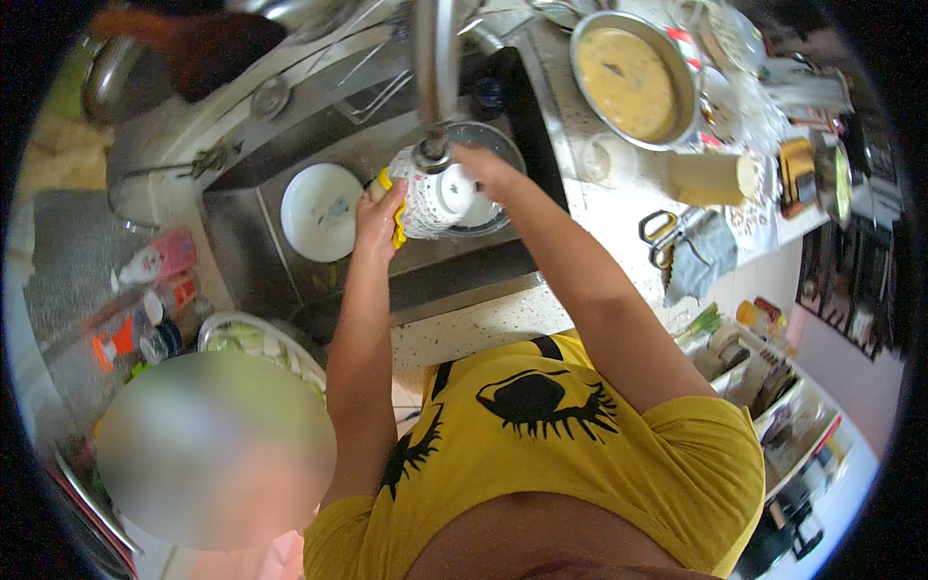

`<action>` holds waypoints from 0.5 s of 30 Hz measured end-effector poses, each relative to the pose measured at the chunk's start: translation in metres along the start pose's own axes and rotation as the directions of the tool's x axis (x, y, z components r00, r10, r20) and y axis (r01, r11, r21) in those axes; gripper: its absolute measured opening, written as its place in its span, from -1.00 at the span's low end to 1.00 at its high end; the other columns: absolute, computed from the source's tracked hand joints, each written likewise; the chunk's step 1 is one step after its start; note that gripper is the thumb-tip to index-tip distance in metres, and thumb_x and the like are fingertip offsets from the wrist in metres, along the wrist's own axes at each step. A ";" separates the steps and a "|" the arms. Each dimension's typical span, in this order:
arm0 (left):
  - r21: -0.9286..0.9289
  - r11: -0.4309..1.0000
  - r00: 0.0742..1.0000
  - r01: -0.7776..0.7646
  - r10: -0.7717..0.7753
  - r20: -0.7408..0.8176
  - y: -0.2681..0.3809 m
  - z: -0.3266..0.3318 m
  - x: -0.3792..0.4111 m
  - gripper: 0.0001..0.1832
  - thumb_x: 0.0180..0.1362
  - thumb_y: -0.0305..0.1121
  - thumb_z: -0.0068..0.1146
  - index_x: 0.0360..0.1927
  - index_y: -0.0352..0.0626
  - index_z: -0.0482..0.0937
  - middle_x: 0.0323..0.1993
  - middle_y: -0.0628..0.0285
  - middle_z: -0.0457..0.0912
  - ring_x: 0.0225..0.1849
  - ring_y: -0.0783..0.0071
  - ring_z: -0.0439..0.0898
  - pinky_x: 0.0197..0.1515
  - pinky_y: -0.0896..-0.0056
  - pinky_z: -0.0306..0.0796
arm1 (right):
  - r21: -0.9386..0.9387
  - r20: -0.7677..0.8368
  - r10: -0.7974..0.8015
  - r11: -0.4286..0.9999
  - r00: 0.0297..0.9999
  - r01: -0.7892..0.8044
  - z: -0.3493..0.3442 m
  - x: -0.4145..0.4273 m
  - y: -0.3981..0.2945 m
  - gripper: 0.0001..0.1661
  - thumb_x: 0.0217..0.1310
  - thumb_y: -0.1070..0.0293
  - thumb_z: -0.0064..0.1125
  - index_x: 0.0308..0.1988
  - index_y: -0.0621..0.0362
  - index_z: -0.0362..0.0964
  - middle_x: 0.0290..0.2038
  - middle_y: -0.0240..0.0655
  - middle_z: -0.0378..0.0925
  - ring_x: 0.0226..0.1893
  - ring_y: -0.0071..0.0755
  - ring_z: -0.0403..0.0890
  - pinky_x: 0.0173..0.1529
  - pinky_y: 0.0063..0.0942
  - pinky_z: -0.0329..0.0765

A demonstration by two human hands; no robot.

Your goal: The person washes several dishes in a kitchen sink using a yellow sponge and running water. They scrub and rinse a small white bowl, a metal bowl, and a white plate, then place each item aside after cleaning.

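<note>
My left hand (380,214) grips a white patterned bowl (433,199) tilted on its side, its foot facing right. A yellow piece of cloth or sponge (399,226) sits between this hand and the bowl. Right above the bowl is the faucet's spout (433,151). My right hand (487,170) is at the bowl's far right side, blurred, and its fingers are partly hidden. Beneath both hands, a round metal basin (516,148) stands in the sink (246,239). A plain white bowl (322,212) with a grey mark inside lies left of my left hand.
Right of the sink are a pot of yellowish liquid (627,83), scissors (663,235) and a grey cloth (703,254). At left stand a pink bottle (163,257) and a container of cut vegetables (254,341). Another person (217,449) is close by at lower left.
</note>
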State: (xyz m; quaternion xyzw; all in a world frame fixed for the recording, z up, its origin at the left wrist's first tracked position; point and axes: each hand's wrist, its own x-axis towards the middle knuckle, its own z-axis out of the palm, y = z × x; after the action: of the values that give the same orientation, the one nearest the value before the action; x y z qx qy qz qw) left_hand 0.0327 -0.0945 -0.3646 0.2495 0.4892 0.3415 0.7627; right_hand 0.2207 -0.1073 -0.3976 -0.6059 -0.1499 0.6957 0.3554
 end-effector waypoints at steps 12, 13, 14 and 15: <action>0.283 -0.418 0.354 -0.863 -0.101 0.930 0.022 0.014 0.001 -0.78 -0.04 -0.38 0.00 -0.25 -0.08 0.48 -0.23 0.20 0.55 -0.14 0.27 0.52 -0.10 0.31 0.38 | -0.093 0.082 0.002 0.996 0.997 0.006 0.002 -0.053 -0.016 -0.16 -0.06 0.13 -0.03 0.23 -0.05 -0.16 0.04 -0.14 0.25 -0.05 -0.15 0.40 -0.24 -0.15 0.52; 0.073 -0.487 0.206 -0.870 -0.225 0.952 0.032 0.009 0.011 -0.78 -0.04 -0.39 -0.02 -0.26 -0.08 0.48 -0.23 0.23 0.56 -0.12 0.32 0.51 -0.07 0.33 0.36 | -0.185 0.120 0.015 0.983 0.993 0.008 -0.004 -0.052 -0.016 -0.17 -0.07 0.13 -0.03 0.21 -0.03 -0.13 0.03 -0.12 0.26 -0.07 -0.13 0.41 -0.29 -0.16 0.54; 0.037 -0.537 0.201 -0.842 -0.251 0.947 0.037 0.005 0.017 -0.78 -0.08 -0.39 -0.03 -0.29 -0.05 0.49 -0.25 0.32 0.56 -0.11 0.39 0.50 -0.04 0.36 0.33 | -0.212 0.210 0.038 0.977 0.977 0.008 -0.009 -0.055 -0.022 -0.14 -0.10 0.14 0.00 0.21 -0.01 -0.13 0.04 -0.11 0.24 -0.05 -0.16 0.40 -0.30 -0.17 0.56; 0.135 -0.510 0.274 -0.849 -0.208 0.939 0.035 0.004 0.017 -0.77 -0.09 -0.41 -0.03 -0.29 -0.05 0.49 -0.25 0.30 0.56 -0.11 0.37 0.50 -0.03 0.34 0.33 | -0.124 0.207 0.016 0.992 0.978 0.010 -0.012 -0.057 -0.021 -0.15 -0.10 0.16 0.00 0.21 0.00 -0.14 0.05 -0.11 0.23 -0.04 -0.17 0.38 -0.30 -0.16 0.56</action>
State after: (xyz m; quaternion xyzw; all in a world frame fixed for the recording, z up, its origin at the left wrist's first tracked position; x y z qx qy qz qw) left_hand 0.0313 -0.0595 -0.3475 0.9954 0.0131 0.0347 0.0889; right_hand 0.2397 -0.1334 -0.3448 -0.5513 -0.2281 0.7450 0.2982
